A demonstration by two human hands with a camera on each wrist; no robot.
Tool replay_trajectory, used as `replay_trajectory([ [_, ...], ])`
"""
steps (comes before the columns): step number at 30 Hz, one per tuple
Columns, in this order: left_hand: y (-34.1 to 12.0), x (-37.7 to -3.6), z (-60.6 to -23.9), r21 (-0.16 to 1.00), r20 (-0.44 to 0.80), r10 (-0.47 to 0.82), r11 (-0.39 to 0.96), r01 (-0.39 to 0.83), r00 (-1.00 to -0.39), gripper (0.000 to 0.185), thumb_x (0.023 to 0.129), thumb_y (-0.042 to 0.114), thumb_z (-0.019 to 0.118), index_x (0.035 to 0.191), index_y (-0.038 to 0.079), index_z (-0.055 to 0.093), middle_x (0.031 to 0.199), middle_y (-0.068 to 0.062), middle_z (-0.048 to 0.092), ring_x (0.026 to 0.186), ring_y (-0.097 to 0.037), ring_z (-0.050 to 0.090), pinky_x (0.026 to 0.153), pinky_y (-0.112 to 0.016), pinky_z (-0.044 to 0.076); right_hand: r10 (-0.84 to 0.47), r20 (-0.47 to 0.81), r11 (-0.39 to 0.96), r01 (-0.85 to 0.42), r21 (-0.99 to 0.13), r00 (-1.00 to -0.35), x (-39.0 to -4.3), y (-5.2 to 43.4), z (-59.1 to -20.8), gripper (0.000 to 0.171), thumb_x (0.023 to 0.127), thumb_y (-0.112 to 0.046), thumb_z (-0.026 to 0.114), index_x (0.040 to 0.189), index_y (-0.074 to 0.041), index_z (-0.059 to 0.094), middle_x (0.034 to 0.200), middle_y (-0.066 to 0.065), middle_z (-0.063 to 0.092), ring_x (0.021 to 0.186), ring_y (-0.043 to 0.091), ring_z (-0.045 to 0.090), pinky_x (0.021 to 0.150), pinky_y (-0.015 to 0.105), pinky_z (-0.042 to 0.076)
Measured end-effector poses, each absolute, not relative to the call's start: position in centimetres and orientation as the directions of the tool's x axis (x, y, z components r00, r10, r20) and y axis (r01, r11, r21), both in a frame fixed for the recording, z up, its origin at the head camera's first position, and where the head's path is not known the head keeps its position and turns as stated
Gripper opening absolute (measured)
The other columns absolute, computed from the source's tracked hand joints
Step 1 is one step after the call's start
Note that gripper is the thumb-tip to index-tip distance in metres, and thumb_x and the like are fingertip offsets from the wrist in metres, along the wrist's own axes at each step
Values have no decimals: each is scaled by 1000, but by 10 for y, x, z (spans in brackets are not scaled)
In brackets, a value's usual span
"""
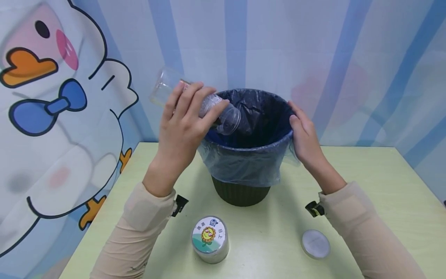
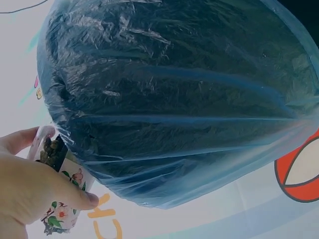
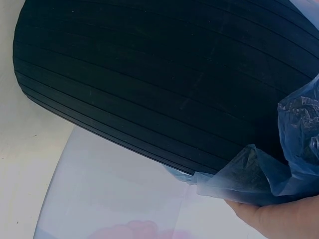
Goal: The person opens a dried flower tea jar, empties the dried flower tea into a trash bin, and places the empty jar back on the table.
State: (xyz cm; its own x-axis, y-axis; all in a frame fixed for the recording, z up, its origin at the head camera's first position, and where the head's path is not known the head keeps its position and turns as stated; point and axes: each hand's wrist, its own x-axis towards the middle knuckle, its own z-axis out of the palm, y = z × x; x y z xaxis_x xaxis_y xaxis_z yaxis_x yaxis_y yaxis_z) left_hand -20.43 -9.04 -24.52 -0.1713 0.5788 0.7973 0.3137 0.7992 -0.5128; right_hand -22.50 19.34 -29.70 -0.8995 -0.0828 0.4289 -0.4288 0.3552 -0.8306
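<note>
Logged: my left hand (image 1: 181, 124) gripped tilted jar (image 1: 198, 102) over bin (image 1: 244, 128), right hand (image 1: 304, 135) flat on rim; a shallow tilt risked spilling onto the worktop (image 1: 366, 186).

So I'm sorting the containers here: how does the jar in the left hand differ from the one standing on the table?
The held jar is tilted, mouth down over the lined bin, gripped by the left hand; the table jar stands upright, untouched. The held jar is open; the table jar has a sunflower lid on. Both look like clear jars.
</note>
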Motion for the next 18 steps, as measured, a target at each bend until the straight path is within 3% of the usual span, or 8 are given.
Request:
replay_trajectory([
  [18, -93, -201, -246, -492, 748, 611, 772, 402, -259, 48, 95, -7, 58, 133, 22, 61, 137, -13, 54, 131, -31, 43, 119, -45, 19, -80, 426, 360, -424, -831, -901, -224, 193, -296, 52, 109, -22, 24, 156, 0, 26, 162, 14, 22, 149, 26, 17, 120, 44, 12],
])
